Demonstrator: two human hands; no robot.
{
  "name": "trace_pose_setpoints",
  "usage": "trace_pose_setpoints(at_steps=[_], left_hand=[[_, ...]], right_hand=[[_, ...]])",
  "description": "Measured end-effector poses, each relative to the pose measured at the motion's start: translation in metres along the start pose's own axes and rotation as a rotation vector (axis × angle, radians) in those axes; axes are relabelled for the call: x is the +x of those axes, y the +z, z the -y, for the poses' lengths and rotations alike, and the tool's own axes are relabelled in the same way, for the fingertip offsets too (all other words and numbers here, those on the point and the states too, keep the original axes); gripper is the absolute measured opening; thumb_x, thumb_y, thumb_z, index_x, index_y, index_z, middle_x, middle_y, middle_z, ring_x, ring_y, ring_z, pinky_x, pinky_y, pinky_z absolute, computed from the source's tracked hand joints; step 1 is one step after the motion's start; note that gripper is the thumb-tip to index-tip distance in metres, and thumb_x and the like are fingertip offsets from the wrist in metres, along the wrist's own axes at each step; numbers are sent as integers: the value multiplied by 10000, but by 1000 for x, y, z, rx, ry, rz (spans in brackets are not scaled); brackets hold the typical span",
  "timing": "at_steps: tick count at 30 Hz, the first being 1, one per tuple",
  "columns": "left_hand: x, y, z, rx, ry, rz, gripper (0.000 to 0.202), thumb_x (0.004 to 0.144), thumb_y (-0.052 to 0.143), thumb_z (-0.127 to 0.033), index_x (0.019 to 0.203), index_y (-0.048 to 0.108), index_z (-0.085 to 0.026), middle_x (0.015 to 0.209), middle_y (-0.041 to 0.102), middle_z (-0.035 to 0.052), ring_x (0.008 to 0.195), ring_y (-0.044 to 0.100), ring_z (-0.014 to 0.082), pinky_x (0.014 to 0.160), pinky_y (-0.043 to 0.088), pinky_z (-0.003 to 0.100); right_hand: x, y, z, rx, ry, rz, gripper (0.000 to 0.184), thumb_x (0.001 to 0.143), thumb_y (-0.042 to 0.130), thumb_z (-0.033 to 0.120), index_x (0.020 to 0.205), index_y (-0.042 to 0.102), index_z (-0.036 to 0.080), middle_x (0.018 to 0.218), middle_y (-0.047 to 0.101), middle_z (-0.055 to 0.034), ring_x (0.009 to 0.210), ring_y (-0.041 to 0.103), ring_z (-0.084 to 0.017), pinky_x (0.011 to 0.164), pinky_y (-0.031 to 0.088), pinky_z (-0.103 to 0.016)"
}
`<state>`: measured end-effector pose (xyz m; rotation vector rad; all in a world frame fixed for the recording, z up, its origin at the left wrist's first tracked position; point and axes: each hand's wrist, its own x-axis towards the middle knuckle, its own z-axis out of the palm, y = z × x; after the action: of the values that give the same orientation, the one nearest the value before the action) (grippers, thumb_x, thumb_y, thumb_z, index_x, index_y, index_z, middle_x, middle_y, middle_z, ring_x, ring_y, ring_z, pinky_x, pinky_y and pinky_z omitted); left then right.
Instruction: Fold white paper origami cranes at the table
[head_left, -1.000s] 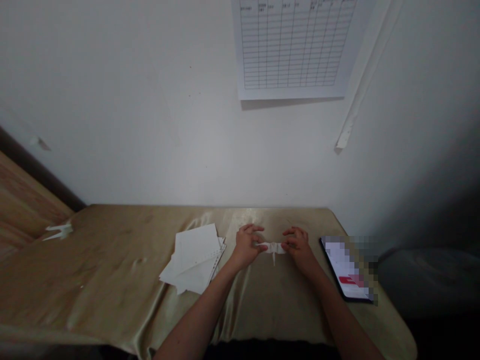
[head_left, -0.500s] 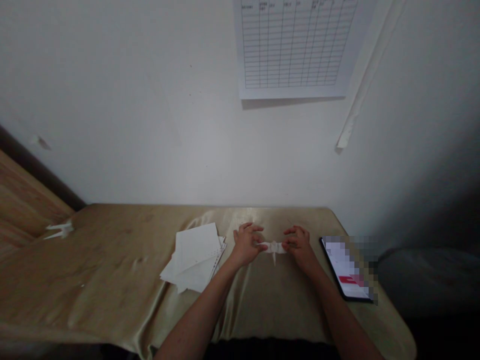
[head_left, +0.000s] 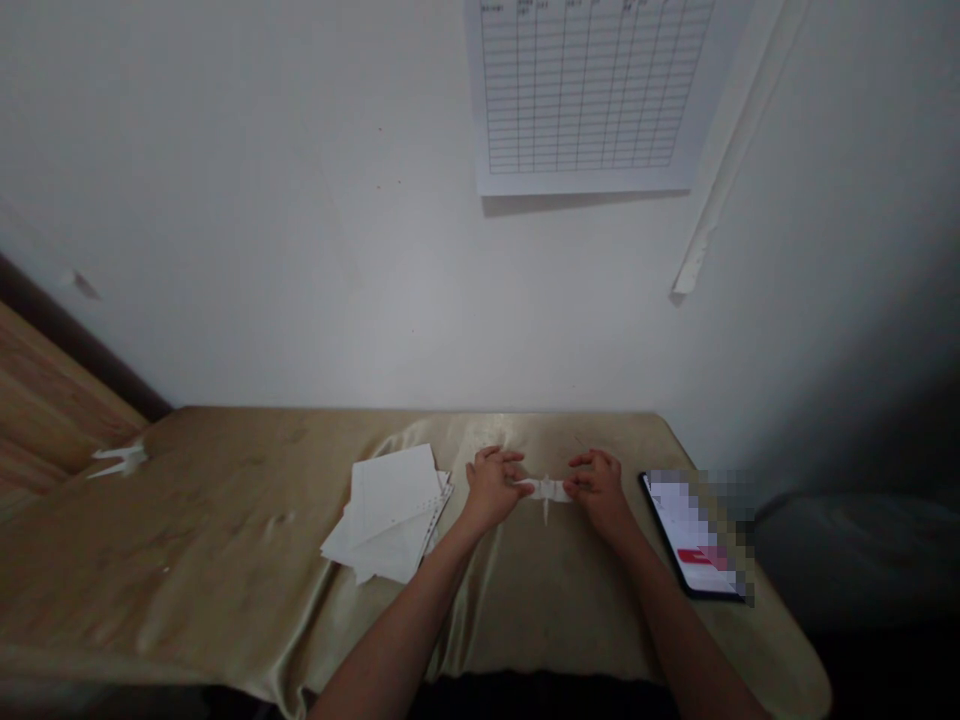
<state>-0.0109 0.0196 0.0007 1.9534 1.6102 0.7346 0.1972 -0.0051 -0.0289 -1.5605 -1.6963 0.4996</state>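
Observation:
A small white folded-paper figure (head_left: 547, 490) with two side flaps and a thin point toward me is held just over the cloth. My left hand (head_left: 495, 487) pinches its left flap between thumb and finger, the other fingers raised. On the opposite side, my right hand (head_left: 596, 490) grips the right flap the same way. Left of my left hand lies a loose pile of white paper sheets (head_left: 394, 505), some with punched holes along an edge.
A gold satin cloth (head_left: 225, 540) covers the table. Right of my right arm lies a phone (head_left: 686, 535) with its screen lit. Another white folded-paper piece (head_left: 124, 458) rests at the far left. A printed grid sheet (head_left: 585, 100) hangs on the wall behind.
Both hands keep their pinch on the folded-paper figure. The figure's middle and its point have shifted very slightly. The pile and the phone stay where they were.

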Motion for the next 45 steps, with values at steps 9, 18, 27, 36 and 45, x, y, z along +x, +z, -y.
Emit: trace_pose_setpoints(at_steps=[9,18,27,36,45], left_hand=[[0,-1,-4,-21,-96,13,87,671,814,-220,663,729,-236,1252,686,-2,1357,399,311,1147,209,584],[-2,0,-1,18,-65,61,100,664,825,-243,636,729,-244,1277,668,-16,1383,354,336,1151,177,612],[0,0,3,-2,-45,3,159,652,852,-359,658,741,-245,1319,641,3,1377,356,334,1152,183,596],[0,-4,1,12,-66,-34,65,707,816,-280,710,753,-263,1305,651,0,1362,383,316,1132,236,580],[0,-10,4,4,-67,-135,140,681,834,-318,643,732,-231,1301,648,28,1317,428,327,1114,296,548]], right_hand=[[1,4,-3,-47,-10,-29,155,787,620,256,672,724,254,1115,626,-81,1286,352,-304,1113,285,-498],[1,4,-5,-86,-6,31,125,768,645,276,675,727,258,1109,644,-58,1276,360,-297,1111,281,-482],[0,2,-8,-76,-9,-20,137,803,664,359,727,744,276,1126,643,-80,1249,388,-309,1104,305,-475],[1,-2,-10,-98,16,-99,155,723,766,378,641,711,258,1100,651,-85,1243,398,-330,1090,314,-497],[2,-9,-14,-162,-28,-36,171,771,713,381,639,727,273,1093,659,-72,1231,404,-319,1091,294,-492]])
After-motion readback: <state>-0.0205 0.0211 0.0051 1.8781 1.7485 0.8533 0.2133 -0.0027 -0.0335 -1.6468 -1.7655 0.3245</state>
